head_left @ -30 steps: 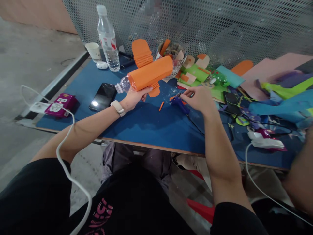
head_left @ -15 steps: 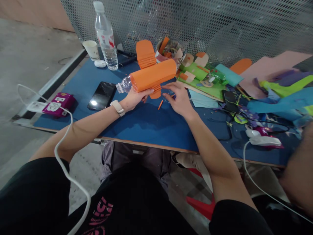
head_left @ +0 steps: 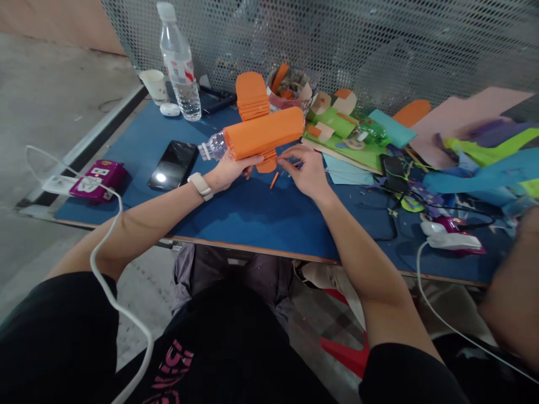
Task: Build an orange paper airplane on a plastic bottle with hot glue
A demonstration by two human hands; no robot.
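Observation:
A clear plastic bottle (head_left: pixel 214 146) lies tilted in the air, its body wrapped in orange paper (head_left: pixel 265 133). A pleated orange paper wing (head_left: pixel 252 96) sticks out on its far side, and a shorter pleated piece (head_left: pixel 266 161) on the near side. My left hand (head_left: pixel 229 170) grips the wrapped bottle from below, thumb along the paper. Beside the near pleated piece is my right hand (head_left: pixel 306 169), thumb and forefinger drawn together at its edge; what they hold, if anything, is too small to tell. A small orange strip (head_left: pixel 274 180) lies on the table below.
A phone (head_left: pixel 173 164), a purple adapter (head_left: pixel 99 180), a water bottle (head_left: pixel 180 67) and a paper cup (head_left: pixel 155 87) stand on the left. Behind is a tub of scraps (head_left: pixel 290 92). Coloured paper (head_left: pixel 471 126) and a green paper-covered bottle (head_left: pixel 343 123) lie right. Another person's arm (head_left: pixel 511 292) shows at right.
My right thumb and forefinger have come closer together near the pleated paper. My left hand keeps its hold on the wrapped bottle. The whole view has shifted slightly.

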